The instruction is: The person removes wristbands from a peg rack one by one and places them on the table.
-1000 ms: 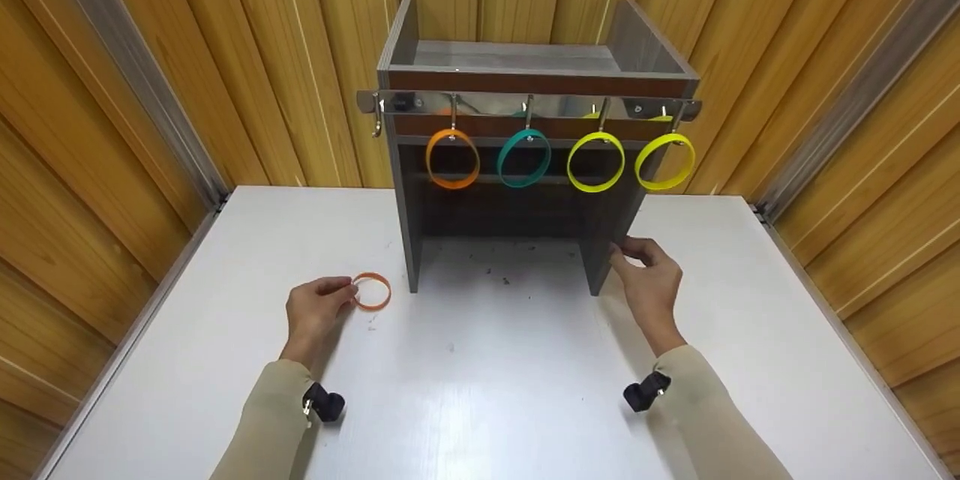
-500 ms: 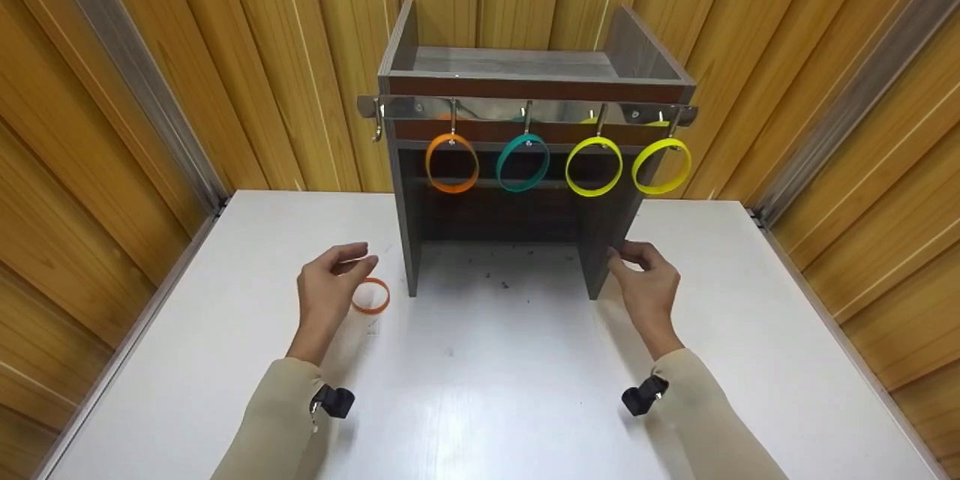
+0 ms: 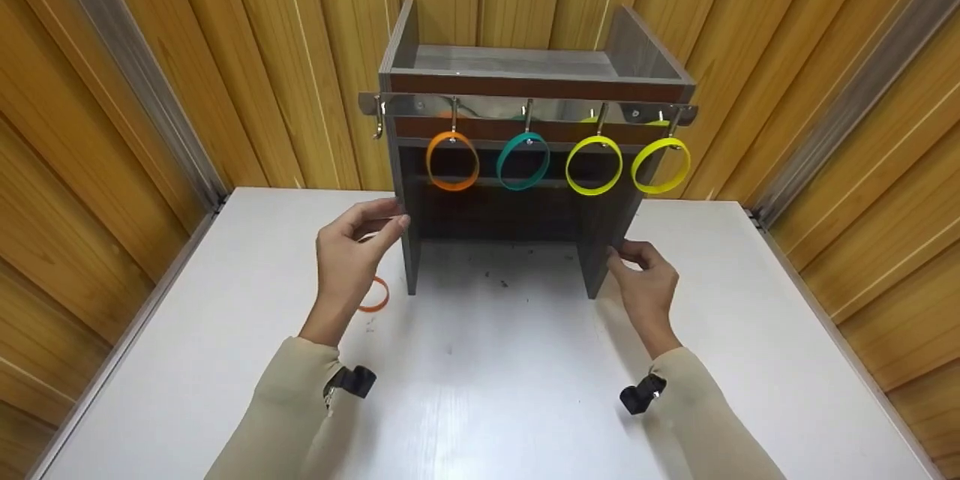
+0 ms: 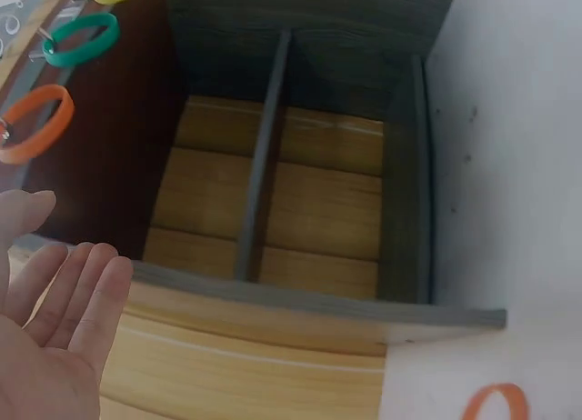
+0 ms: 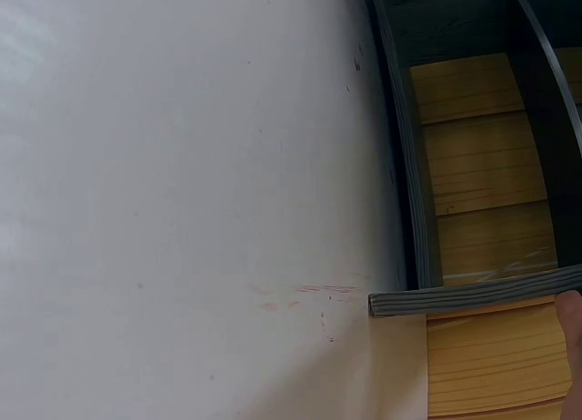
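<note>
Head view: left hand (image 3: 345, 259) above the bench (image 3: 487, 390), thumb and fingers apart with nothing between, tips right beside the left panel (image 3: 410, 270) of a gray shelf (image 3: 540, 88); contact impossible to tell. Right hand (image 3: 651, 286) at the opposite side, thumb and forefinger pinched on the front edge of the right panel (image 3: 592, 274), apparently to steady it. Loose orange ring (image 3: 388, 294) below the left fingers, on the bench between wrist and left panel, partly hidden behind the hand; to the lower right of the same fingers in the left wrist view. Up and to the right of the left fingertips, on a hook rail (image 3: 487, 106): hung orange ring (image 3: 453, 188), teal ring (image 3: 499, 169), inner yellow ring (image 3: 594, 193) and, above the right fingers, outer yellow ring (image 3: 654, 190). Above the left fingertips, a bare hook (image 3: 378, 120).

Handling, judged from appearance: loose ring probably light, smooth, thin-walled and slightly springy, unlikely to break but liable to slide or go oval under a hard squeeze. Best hold: rim nearest the left fingers, one fingertip inside, thumb outside, gentle pressure. Shelf likely stiff and much heavier; best steadied at a panel edge, as under the right fingers.
</note>
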`<state>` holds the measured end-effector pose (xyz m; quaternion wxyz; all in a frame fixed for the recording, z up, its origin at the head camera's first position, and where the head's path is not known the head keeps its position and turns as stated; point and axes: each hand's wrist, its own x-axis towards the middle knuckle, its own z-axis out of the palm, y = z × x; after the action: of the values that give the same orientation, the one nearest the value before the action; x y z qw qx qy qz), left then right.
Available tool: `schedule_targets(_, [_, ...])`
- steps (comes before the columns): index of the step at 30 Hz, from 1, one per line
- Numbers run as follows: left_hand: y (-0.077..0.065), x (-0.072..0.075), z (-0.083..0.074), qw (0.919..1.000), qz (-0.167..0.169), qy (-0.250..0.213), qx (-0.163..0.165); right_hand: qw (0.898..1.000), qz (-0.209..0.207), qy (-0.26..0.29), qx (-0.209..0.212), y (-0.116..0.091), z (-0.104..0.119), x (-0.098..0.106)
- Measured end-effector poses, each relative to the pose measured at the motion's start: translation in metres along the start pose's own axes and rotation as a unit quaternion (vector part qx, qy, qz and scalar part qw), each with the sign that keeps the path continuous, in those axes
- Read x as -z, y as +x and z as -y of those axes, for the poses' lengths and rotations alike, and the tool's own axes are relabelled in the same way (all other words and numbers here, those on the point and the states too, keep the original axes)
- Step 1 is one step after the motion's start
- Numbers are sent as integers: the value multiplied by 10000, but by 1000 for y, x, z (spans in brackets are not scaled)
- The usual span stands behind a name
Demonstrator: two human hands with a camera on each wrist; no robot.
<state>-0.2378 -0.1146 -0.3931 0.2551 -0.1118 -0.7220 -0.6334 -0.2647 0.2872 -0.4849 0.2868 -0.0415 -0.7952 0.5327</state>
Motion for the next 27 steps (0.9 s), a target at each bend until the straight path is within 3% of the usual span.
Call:
schedule_targets(9, [16,-22,-22,9989,151,-327,-292,10000,-16,33,-10,-1,-2,1])
schedule_targets(19, [26,-36,-29,9951,137,-977,74,10000,-67,19,-4,1,0,1])
schedule_targets(27, [28,-36,-36,9917,21,-1281,93,10000,-81,8,1,0,0,-2])
